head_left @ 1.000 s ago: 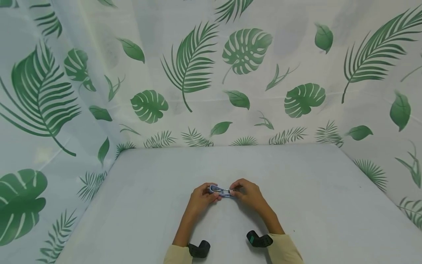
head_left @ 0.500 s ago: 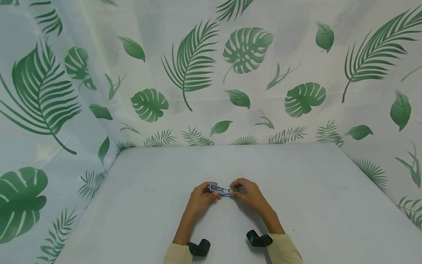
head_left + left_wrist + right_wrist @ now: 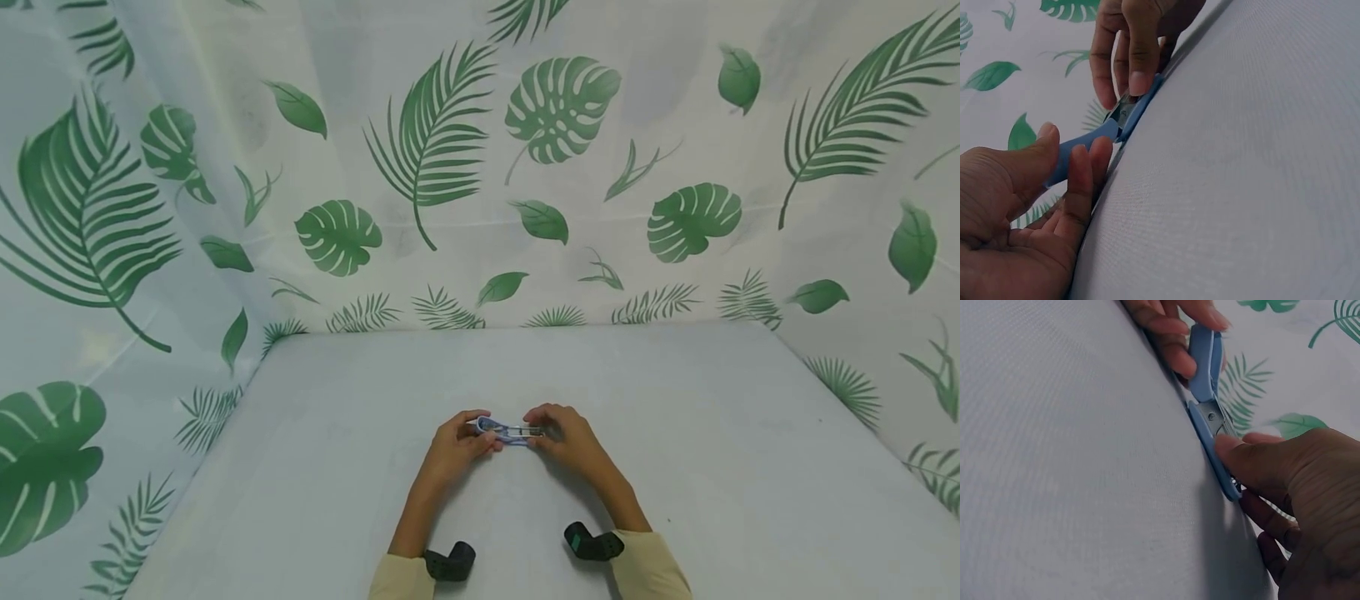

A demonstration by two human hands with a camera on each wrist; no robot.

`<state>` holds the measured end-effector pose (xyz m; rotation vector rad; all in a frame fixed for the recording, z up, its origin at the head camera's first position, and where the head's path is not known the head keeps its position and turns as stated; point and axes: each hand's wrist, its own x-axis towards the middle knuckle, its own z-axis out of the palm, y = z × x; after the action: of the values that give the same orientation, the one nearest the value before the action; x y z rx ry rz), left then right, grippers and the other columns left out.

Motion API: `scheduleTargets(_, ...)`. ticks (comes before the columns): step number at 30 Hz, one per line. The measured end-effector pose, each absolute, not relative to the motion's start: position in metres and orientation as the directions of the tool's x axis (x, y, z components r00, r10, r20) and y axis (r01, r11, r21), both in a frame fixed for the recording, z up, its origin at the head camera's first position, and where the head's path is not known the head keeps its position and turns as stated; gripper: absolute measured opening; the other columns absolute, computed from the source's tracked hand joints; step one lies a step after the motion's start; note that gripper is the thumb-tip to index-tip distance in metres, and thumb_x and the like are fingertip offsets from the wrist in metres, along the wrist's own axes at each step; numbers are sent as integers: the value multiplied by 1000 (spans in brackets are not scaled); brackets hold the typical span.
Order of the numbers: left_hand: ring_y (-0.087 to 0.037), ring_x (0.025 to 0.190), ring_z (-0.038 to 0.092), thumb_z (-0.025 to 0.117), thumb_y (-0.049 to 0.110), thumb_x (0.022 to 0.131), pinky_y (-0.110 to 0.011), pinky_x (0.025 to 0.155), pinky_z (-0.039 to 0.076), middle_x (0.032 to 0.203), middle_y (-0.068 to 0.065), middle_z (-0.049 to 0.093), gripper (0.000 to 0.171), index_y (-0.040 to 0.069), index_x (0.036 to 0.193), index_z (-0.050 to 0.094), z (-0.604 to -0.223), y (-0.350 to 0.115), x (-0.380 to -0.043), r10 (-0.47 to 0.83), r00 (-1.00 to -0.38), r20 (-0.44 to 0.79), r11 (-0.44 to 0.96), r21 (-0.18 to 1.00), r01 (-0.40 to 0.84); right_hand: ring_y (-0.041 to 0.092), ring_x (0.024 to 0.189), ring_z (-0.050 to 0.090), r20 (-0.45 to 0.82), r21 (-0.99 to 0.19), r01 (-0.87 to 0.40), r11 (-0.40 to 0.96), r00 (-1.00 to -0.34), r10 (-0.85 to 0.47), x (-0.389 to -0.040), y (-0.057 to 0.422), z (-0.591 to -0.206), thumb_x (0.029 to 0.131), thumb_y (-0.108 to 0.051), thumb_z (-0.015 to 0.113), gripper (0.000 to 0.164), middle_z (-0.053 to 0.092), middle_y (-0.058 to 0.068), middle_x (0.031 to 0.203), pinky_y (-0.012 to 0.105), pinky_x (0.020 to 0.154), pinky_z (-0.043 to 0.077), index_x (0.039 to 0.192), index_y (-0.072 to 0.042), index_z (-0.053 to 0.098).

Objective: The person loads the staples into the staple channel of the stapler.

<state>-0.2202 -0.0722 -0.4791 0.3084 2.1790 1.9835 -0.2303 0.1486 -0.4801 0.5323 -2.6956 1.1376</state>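
A small blue stapler [image 3: 513,432] with a metal inner part is held lengthwise between both hands, low over the white table. My left hand [image 3: 452,448] grips its left end, thumb on one side and fingers on the other. In the left wrist view the blue handle [image 3: 1067,161] lies between that thumb and the fingertips. My right hand [image 3: 576,440] pinches the opposite end; in the right wrist view its thumb presses on the metal rail [image 3: 1227,428] and the fingers sit by the tip of the blue base [image 3: 1207,447]. The handle and base form an angle.
The white tabletop [image 3: 337,467] stretches around both hands. Leaf-printed sheets [image 3: 465,183] hang behind it and at both sides. Black wrist cameras [image 3: 450,562] are worn near the cuffs of the light yellow sleeves [image 3: 651,567].
The right fingers have shifted slightly on the stapler's right end, and more of its metal part shows between them. The left hand keeps its grip in nearly the same place.
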Motion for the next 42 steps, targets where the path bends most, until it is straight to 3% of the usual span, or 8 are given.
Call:
scheduleTargets(8, -13, 82, 69, 63, 8, 95, -20, 69, 53, 106, -23, 69, 38, -6, 129, 54, -482, -72, -222, 253, -968, -5, 25, 1000, 1, 27, 99, 62, 370, -607, -468, 642, -882, -293, -231, 151, -484, 77, -5, 80, 28, 73, 4, 100, 46, 91, 46, 103, -9, 71)
scheduleTargets(17, -15, 82, 69, 62, 6, 95, -20, 71, 54, 103, -27, 70, 35, -6, 127, 56, -479, -71, -225, 249, -969, 0, 20, 1000, 5, 22, 93, 66, 466, -571, -567, 593, -819, -335, -232, 153, -484, 77, -1, 78, 22, 71, 2, 96, 41, 84, 52, 95, -13, 74)
scheduleTargets(42, -15, 84, 69, 62, 7, 95, -20, 74, 55, 110, -28, 67, 39, -6, 130, 53, -479, -68, -221, 250, -968, -30, -25, 999, -38, 23, 99, 67, 348, -641, -455, 618, -890, -294, -226, 156, -479, 80, 1, 77, 17, 73, 2, 98, 46, 92, 51, 92, -9, 71)
